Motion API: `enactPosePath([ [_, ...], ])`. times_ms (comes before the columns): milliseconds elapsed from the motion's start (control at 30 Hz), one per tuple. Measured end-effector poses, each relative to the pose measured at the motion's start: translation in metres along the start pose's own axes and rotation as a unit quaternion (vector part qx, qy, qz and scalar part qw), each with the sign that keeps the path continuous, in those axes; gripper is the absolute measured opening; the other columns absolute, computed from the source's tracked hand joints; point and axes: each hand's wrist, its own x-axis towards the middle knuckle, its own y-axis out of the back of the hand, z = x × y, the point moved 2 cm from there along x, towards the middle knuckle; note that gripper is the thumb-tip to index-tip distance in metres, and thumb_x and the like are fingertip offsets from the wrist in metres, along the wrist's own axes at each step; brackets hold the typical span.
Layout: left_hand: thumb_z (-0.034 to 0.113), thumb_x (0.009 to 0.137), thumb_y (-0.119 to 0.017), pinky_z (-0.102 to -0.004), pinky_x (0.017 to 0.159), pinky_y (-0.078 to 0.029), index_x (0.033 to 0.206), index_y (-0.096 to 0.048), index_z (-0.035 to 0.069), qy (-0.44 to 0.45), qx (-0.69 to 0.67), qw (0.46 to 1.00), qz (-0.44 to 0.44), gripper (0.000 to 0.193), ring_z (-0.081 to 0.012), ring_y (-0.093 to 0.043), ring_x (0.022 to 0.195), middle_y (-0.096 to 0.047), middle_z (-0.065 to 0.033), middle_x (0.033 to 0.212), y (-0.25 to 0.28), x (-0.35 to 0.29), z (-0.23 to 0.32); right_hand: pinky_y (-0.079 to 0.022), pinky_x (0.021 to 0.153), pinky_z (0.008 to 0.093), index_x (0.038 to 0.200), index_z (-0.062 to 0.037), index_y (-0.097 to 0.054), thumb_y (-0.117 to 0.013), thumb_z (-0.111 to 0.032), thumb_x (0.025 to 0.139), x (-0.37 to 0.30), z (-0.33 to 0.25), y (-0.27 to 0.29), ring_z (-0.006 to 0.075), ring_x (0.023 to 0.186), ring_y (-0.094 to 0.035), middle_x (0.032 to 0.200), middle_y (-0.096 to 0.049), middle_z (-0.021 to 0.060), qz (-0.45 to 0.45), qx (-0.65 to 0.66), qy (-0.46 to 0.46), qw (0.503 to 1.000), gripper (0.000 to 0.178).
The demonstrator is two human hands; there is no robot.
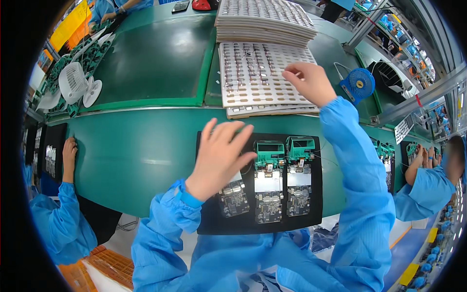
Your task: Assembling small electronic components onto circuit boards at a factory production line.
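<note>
My left hand [219,158] is open with fingers spread, above the left side of a black mat [260,229]. It partly hides a circuit board [234,198] lying slightly askew there. To the right on the mat lie a second circuit board [268,205] and a third circuit board [298,200], each joined to a green plastic frame at its far end. My right hand [311,83] is over the right part of a white slotted tray [287,92], thumb and fingers closed in a pinch. Whatever the fingertips hold is too small to make out. Small parts sit in the tray's left columns.
Behind the tray rises a stack of similar trays [265,31]. A blue fan [359,83] stands at right, a white fan [73,83] at left beside heaped green parts. Co-workers' hands [69,151] are at both sides of the green bench [126,151].
</note>
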Motion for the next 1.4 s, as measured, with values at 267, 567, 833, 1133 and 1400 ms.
enactPosePath([
  [267, 0.016, 0.078, -0.077, -0.0398, 0.084, -0.046, 0.114, -0.061, 0.002, 0.038, -0.134, 0.990, 0.000, 0.042, -0.0306, -0.056, 0.097, -0.057, -0.0112, 0.104, -0.004, -0.011, -0.034, -0.055, 0.072, 0.0459, 0.085, -0.0058, -0.073, -0.062, -0.021, 0.083, 0.061, -0.009, -0.055, 0.0353, 0.083, -0.070, 0.086, -0.071, 0.0157, -0.059, -0.337, -0.067, 0.937, 0.019],
  [567, 0.020, 0.082, -0.074, -0.0395, 0.083, -0.045, 0.119, -0.059, 0.001, 0.024, -0.123, 0.992, -0.013, 0.044, -0.0300, -0.055, 0.097, -0.056, -0.0119, 0.106, -0.006, -0.018, -0.027, -0.056, 0.072, 0.0451, 0.084, -0.0082, -0.073, -0.062, -0.008, 0.078, 0.065, -0.029, -0.077, 0.0349, 0.086, -0.070, 0.088, -0.071, 0.0151, -0.038, -0.434, -0.014, 0.900, 0.012],
  [833, 0.022, 0.083, -0.073, -0.0398, 0.085, -0.045, 0.117, -0.060, 0.001, 0.024, -0.114, 0.993, -0.002, 0.042, -0.0299, -0.056, 0.098, -0.056, -0.0119, 0.105, -0.008, -0.019, -0.025, -0.056, 0.070, 0.0394, 0.084, 0.0005, -0.072, -0.064, -0.009, 0.078, 0.053, 0.027, -0.051, 0.0285, 0.081, -0.071, 0.085, -0.072, 0.0158, 0.080, -0.193, -0.053, 0.976, 0.014],
  [1133, 0.015, 0.082, -0.074, -0.0394, 0.085, -0.048, 0.117, -0.061, 0.001, 0.026, -0.165, 0.982, 0.092, 0.040, -0.0319, -0.058, 0.100, -0.059, -0.0127, 0.110, -0.001, -0.012, -0.025, -0.047, 0.072, 0.0244, 0.098, -0.0048, -0.066, -0.062, -0.016, 0.089, -0.016, -0.022, 0.005, 0.0082, 0.080, -0.060, 0.085, -0.064, 0.0003, -0.053, 0.348, -0.182, 0.918, 0.015],
  [1400, 0.000, 0.093, -0.061, -0.0257, 0.083, -0.054, 0.118, -0.062, -0.002, 0.166, -0.563, 0.807, 0.067, 0.025, -0.0136, -0.064, 0.095, -0.065, -0.0087, 0.105, 0.004, 0.017, 0.037, -0.051, 0.069, 0.0235, 0.102, -0.0017, -0.064, -0.065, -0.013, 0.093, -0.132, -0.084, 0.011, 0.0083, 0.077, -0.063, 0.086, -0.067, 0.0029, -0.169, 0.464, -0.168, 0.853, 0.015],
])
